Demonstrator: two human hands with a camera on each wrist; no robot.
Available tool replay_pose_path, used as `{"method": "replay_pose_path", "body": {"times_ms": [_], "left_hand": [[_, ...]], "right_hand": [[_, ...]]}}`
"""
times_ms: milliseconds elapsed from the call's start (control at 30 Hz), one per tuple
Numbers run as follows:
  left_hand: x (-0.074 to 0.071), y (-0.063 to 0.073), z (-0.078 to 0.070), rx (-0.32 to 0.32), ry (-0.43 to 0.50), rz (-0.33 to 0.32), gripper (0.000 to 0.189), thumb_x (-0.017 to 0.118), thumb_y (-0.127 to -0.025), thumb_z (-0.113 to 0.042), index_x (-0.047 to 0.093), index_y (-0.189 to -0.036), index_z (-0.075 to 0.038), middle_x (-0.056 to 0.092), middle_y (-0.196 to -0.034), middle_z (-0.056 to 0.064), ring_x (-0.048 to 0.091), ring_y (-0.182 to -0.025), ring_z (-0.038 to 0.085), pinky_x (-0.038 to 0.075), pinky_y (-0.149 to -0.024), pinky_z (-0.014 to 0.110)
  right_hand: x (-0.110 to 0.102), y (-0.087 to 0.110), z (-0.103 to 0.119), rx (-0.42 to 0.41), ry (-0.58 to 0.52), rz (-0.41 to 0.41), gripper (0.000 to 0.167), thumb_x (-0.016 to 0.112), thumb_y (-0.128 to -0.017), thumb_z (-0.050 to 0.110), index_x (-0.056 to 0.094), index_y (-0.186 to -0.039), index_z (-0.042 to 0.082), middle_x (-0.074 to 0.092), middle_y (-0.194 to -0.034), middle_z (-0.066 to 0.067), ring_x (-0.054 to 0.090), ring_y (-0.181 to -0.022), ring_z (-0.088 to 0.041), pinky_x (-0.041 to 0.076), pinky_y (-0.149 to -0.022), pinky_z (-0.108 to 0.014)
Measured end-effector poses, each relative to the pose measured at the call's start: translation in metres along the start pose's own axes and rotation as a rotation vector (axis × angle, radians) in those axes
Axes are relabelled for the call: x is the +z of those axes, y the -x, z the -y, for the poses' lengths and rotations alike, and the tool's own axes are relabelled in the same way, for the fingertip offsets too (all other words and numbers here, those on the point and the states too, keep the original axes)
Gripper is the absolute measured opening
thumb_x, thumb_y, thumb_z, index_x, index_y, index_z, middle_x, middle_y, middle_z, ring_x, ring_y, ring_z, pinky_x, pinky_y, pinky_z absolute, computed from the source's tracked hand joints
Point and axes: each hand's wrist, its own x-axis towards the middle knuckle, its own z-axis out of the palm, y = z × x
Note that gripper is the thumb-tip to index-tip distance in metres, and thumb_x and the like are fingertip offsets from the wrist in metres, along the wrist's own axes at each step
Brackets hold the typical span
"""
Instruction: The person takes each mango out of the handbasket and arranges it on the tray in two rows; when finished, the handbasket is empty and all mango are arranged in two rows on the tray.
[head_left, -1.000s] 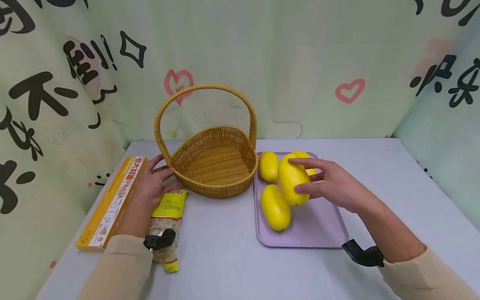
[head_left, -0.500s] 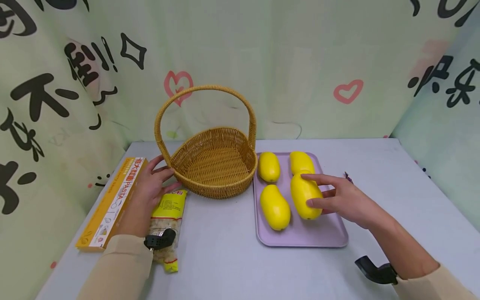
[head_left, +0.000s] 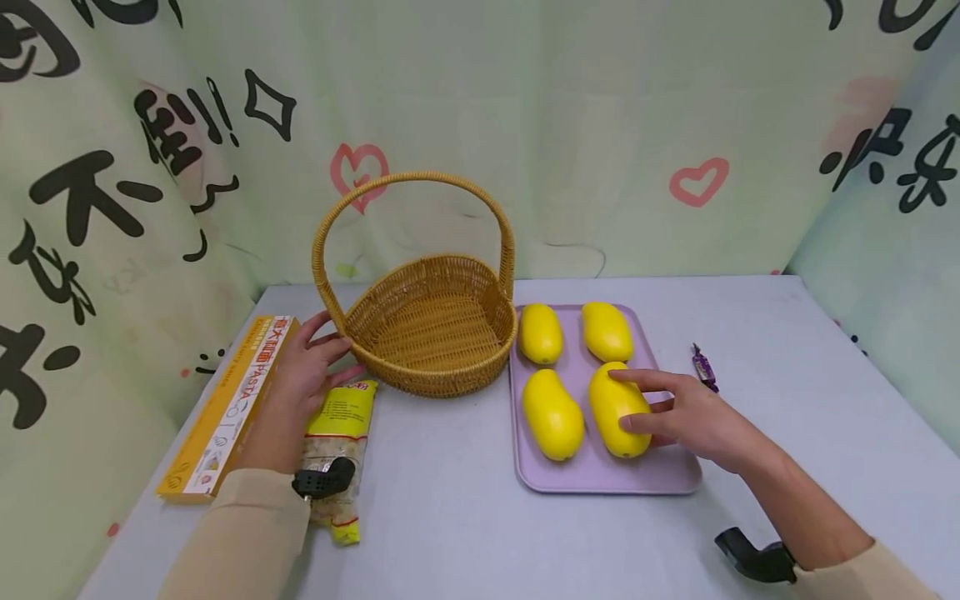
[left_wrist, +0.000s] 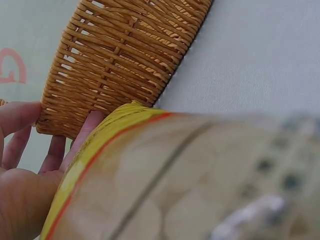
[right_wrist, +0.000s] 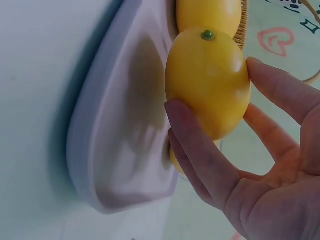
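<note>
My right hand point(head_left: 693, 417) holds a smooth yellow mango point(head_left: 611, 400) between thumb and fingers, low over the front right of the lilac tray point(head_left: 600, 481). Its green stem nub shows in the right wrist view, where the fingers curve about the fruit point(right_wrist: 207, 75). Three similar mangoes point(head_left: 552, 417) lie on that tray, one to the left and two behind. At the left end of the wicker basket point(head_left: 431, 379), my left hand point(head_left: 303, 371) grips the side near the handle's foot. Nothing lies inside the basket. The left wrist view shows fingertips against its woven wall point(left_wrist: 100, 80).
An orange-and-white pasta box point(head_left: 232, 408) lies along the table's left side. Beneath the left forearm rests a yellow-topped clear bag point(head_left: 341, 417) with pale contents. A small purple wrapped candy point(head_left: 703, 368) sits right of the tray. Behind the table hangs a printed curtain point(head_left: 585, 150).
The right hand has carried the mango right and toward the front of the tray, lowering it. The back right mango and the candy have come into fuller view. My left hand stays at the basket.
</note>
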Motion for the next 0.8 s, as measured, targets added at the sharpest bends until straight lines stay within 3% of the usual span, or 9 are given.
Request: {"method": "replay_pose_path", "body": {"times_ms": [400,800], "left_hand": [[-0.002,0.002,0.001,0.000,0.010,-0.004,0.069,0.056,-0.105,-0.006,0.030,-0.163,-0.033,0.039,-0.159,0.014,0.049,-0.140,0.028,0.053,-0.106,0.051],[-0.001,-0.001,0.001,0.001,0.009,-0.003,0.068,0.056,-0.105,-0.006,0.032,-0.163,-0.031,0.040,-0.156,0.013,0.050,-0.138,0.026,0.053,-0.106,0.051]], "right_hand": [[0.002,-0.005,-0.009,0.053,0.010,0.002,0.074,0.077,-0.092,0.037,0.047,-0.157,0.017,0.040,-0.156,-0.030,0.064,-0.113,-0.029,0.064,-0.085,-0.038],[-0.002,0.000,-0.016,0.002,0.014,0.006,0.073,0.072,-0.095,0.045,0.045,-0.158,0.018,0.039,-0.157,-0.031,0.060,-0.125,-0.040,0.063,-0.085,-0.039]]}}
